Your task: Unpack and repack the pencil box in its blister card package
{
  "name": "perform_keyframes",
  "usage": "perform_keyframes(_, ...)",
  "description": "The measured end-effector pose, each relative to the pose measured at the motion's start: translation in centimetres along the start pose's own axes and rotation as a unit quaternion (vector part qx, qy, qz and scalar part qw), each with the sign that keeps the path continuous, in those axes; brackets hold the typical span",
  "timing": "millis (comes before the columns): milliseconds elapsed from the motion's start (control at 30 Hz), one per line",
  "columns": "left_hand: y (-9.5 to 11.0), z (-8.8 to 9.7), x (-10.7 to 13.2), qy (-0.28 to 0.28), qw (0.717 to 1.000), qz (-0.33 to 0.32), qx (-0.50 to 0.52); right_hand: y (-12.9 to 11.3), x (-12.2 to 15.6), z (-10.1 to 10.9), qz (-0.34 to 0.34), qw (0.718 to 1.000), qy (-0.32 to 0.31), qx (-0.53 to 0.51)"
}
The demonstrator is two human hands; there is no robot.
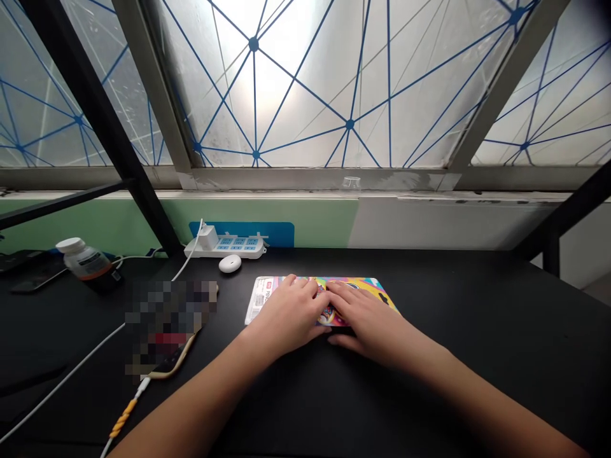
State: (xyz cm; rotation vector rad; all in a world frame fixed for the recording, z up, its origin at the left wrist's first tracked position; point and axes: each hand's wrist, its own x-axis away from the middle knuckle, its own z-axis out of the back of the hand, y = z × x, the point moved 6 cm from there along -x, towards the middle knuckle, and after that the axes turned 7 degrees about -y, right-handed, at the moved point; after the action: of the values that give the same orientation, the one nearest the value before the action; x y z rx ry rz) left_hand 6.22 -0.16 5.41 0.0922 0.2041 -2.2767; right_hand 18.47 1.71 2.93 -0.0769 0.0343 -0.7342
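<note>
Left hand (289, 316) and right hand (372, 317) lie palms down, side by side, fingers extended, fingertips nearly meeting at centre. Bare left forearm (191, 401) and right forearm (482, 394) angle inward from the lower corners; wrists low.

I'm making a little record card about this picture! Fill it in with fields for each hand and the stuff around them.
left hand: flat on a colourful packet
right hand: flat on the same packet, next to the left hand
table: black
behind the packet: white power strip and small white oval thing
far left: bottle with a white cap
up ahead: window with blue lines
</note>
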Motion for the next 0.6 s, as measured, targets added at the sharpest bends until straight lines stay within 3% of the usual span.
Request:
perform_keyframes(200, -2.0, -2.2, 0.1, 0.000, 0.997, 0.056, 0.058, 0.3, -1.1, -1.4, 0.020, 0.997, -0.045, -0.055)
perform_keyframes(367, -3.3, -4.7, 0.4, -0.041, 0.991, 0.081, 0.101, 0.7, -1.0, -1.3, 0.029, 0.995, -0.062, -0.073)
perform_keyframes(600, -3.3, -4.6, 0.3, -0.040, 0.990, 0.083, 0.109, 1.1, -0.5, -1.0, 0.027, 0.994, -0.079, -0.076)
